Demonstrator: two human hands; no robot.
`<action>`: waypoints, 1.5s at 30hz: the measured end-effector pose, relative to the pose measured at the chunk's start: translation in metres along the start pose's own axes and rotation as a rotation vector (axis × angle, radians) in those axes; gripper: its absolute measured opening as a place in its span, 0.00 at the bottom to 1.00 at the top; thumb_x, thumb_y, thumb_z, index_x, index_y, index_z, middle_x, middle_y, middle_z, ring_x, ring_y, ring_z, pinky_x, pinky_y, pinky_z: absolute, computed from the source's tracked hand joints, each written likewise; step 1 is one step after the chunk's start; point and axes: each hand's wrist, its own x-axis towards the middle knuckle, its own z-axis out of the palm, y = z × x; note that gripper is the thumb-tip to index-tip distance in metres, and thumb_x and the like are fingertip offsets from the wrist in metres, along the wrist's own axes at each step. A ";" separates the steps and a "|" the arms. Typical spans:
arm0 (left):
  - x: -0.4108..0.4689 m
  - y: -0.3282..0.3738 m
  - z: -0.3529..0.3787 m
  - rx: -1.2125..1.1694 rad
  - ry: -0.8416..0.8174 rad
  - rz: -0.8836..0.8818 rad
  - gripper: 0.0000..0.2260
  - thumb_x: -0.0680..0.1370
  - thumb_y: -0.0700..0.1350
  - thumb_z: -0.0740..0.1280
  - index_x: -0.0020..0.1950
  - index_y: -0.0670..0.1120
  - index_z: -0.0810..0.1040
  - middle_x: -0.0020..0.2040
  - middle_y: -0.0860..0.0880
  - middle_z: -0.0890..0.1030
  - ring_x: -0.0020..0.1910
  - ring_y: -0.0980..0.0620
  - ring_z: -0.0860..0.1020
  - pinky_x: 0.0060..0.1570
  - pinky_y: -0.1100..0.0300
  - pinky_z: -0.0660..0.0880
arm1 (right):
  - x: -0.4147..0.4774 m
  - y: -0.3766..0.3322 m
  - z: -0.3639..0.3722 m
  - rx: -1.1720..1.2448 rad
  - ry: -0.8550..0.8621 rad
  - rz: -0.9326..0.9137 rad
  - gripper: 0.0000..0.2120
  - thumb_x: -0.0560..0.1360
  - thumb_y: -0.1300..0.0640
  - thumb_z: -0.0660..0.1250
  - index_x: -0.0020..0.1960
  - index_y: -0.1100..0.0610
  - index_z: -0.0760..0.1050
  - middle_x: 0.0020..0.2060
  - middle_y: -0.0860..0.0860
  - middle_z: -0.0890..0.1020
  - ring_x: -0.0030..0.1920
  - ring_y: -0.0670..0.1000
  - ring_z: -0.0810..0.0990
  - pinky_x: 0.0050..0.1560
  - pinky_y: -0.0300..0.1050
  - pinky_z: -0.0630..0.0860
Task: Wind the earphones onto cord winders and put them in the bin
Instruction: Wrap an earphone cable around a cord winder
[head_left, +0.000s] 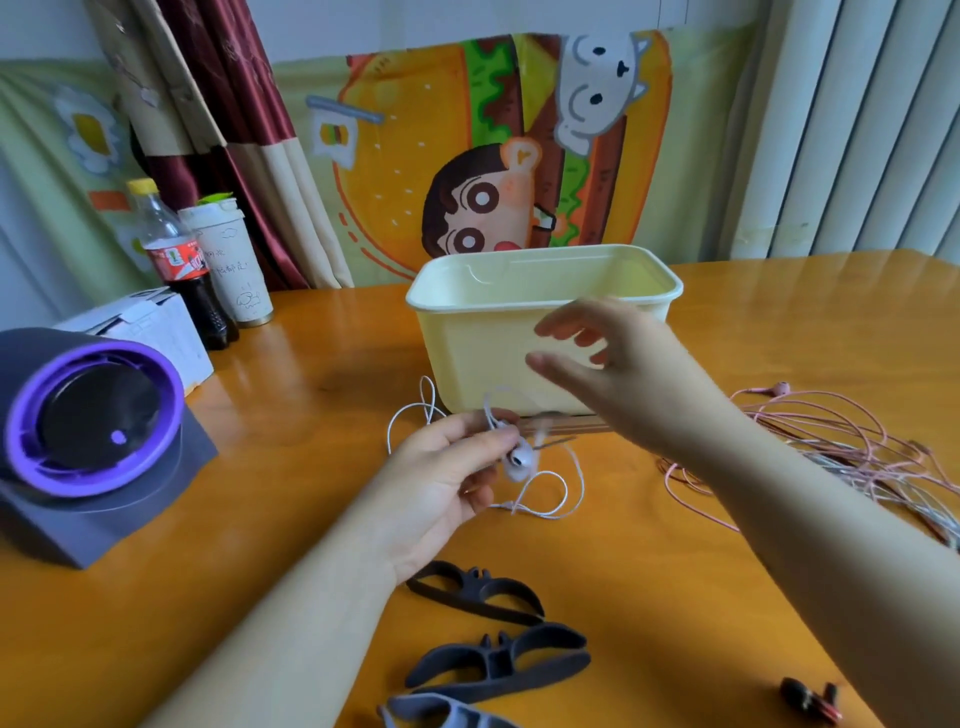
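Step in hand: pick-up; winding has not begun. The left hand (441, 483) pinches the white earphones (519, 460) at the earbud, just before the bin (467, 332), with the cord trailing on the tabletop (311, 395). The right hand (618, 364) hovers with fingers spread, holding nothing (slightly blurred). The next move likely calls for a cord winder (478, 592), which lies untouched nearby.

Single view, head-mounted, wide-angle. It faces forward and down across the worktop (311, 415) at close range. The left hand (441, 478) and right hand (613, 364) reach in from the bottom edge to mid-frame. A banner (415, 156) on the far wall fills the top.
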 end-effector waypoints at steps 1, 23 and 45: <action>0.001 0.001 0.000 -0.064 0.041 -0.006 0.07 0.71 0.41 0.70 0.48 0.45 0.81 0.36 0.50 0.81 0.30 0.58 0.72 0.29 0.68 0.68 | -0.001 -0.003 -0.003 0.020 0.043 -0.016 0.07 0.73 0.48 0.69 0.48 0.50 0.78 0.42 0.45 0.80 0.45 0.44 0.77 0.45 0.39 0.73; -0.004 0.007 0.004 -0.218 0.172 0.210 0.11 0.66 0.47 0.71 0.47 0.48 0.80 0.36 0.51 0.79 0.32 0.59 0.74 0.34 0.67 0.68 | -0.019 -0.016 0.027 1.267 -0.437 0.788 0.07 0.75 0.62 0.65 0.42 0.61 0.81 0.33 0.53 0.82 0.32 0.46 0.80 0.34 0.35 0.79; -0.009 0.008 0.009 -0.394 0.208 0.020 0.20 0.67 0.49 0.72 0.57 0.45 0.82 0.38 0.49 0.83 0.30 0.59 0.74 0.36 0.65 0.68 | -0.030 -0.017 0.043 0.215 0.016 -0.099 0.05 0.71 0.61 0.74 0.46 0.54 0.83 0.42 0.45 0.79 0.39 0.43 0.80 0.42 0.35 0.77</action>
